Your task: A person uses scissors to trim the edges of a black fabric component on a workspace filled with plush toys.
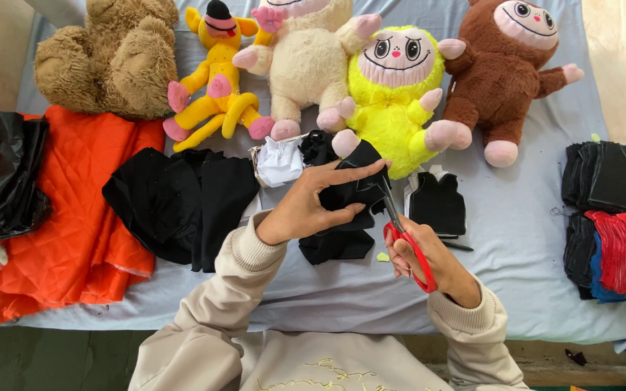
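Now red-handled scissors [405, 239] cut soft, floppy black fabric [349, 199].

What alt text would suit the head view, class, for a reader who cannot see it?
A left hand holds black cloth while the right hand cuts it with red scissors over a grey-blue sheet. Five plush toys line the far edge, among them a yellow one; orange fabric lies left and stacked cloth pieces right.

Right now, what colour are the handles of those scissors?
Red: the scissors in the right hand have red handles, seen clearly in the head view.
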